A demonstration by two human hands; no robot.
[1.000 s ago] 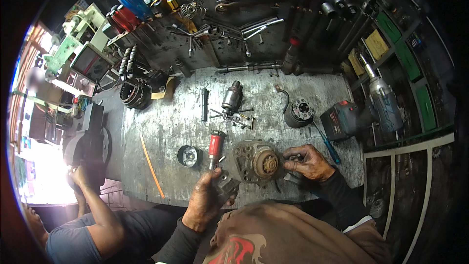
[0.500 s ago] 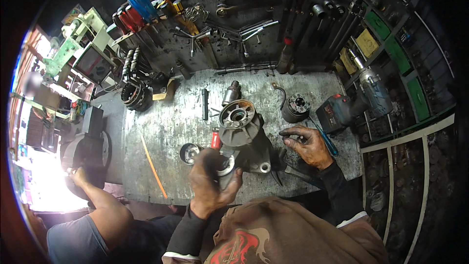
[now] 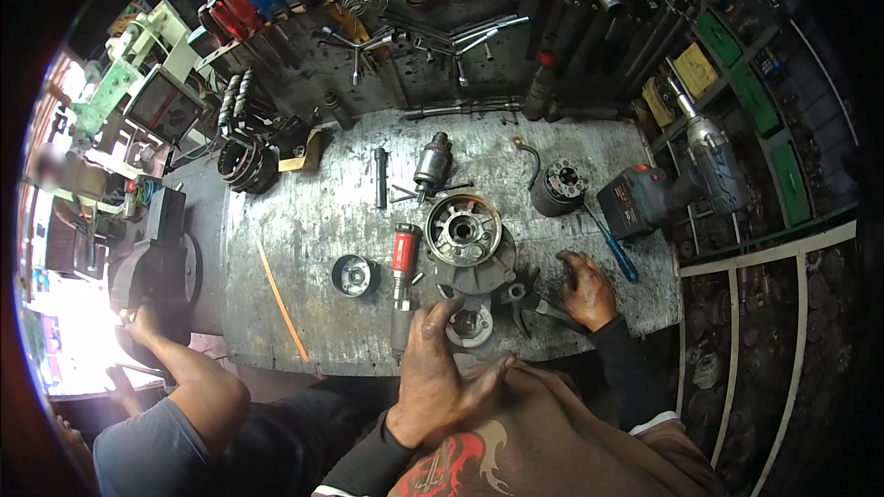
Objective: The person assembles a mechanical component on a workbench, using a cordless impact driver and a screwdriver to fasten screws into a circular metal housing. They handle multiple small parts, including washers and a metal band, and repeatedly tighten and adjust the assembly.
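A grey cast-metal housing point(image 3: 471, 271) with a round, ribbed opening at its top stands near the bench's front edge. My left hand point(image 3: 431, 382) is open, thumb spread, just in front of it; its fingertips reach beside a pale metal ring point(image 3: 472, 324) at the housing's lower side. To the right of the housing, my right hand point(image 3: 587, 294) is half curled with fingers apart and nothing visible in it. Close to that hand lies a dark forked lever point(image 3: 517, 294). A red-and-dark air tool point(image 3: 403, 262) lies left of the housing.
The metal bench point(image 3: 313, 221) bears a round cup point(image 3: 354, 276), a motor armature-like part point(image 3: 433, 161), a dark cylindrical part point(image 3: 560, 186), a screwdriver point(image 3: 619, 253) and an orange strip point(image 3: 281, 304). A cordless impact wrench point(image 3: 704, 166) is at right. Another person's arm point(image 3: 189, 373) reaches in at left.
My left hand has drawn back toward me and to the right, off the housing's left side. My right hand has lowered slightly. The housing now stands with its round face turned more upward.
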